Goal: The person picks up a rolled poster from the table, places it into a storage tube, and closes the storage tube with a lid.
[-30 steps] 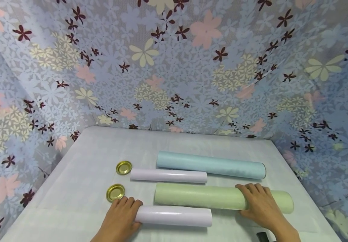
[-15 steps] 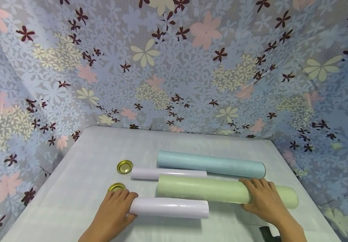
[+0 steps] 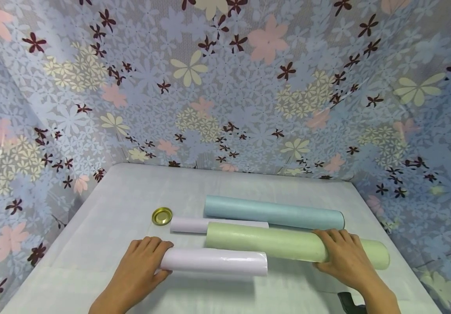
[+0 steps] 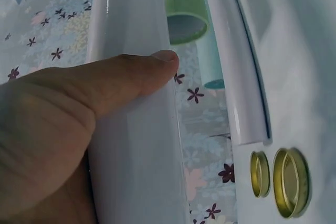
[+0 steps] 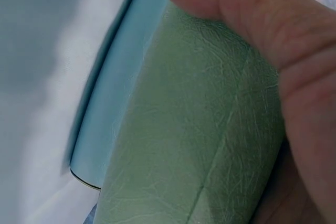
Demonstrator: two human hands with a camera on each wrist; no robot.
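My left hand (image 3: 140,268) grips a glossy white tube (image 3: 217,261) near its left end and holds it above the table. Around a thicker light green tube (image 3: 264,240), toward its right end, my right hand (image 3: 344,257) is curled; a shadow lies below that tube too. In the left wrist view the thumb crosses the white tube (image 4: 136,145), and the green tube (image 4: 186,19) shows a hollow end. The right wrist view has the thumb over the creased green tube (image 5: 178,114). Most fingers' undersides are hidden.
Behind the held tubes, a blue tube (image 3: 272,212) and a thinner white tube (image 3: 190,225) lie on the white-covered table (image 3: 131,183). A gold lid (image 3: 162,216) lies left of them; a second gold lid (image 4: 291,182) shows in the left wrist view. Flowered cloth (image 3: 225,100) hangs around the table.
The left hand has raised its white tube and moved it left and away from me, covering one gold lid in the head view. The right hand has lifted the green tube slightly, shifting it right.
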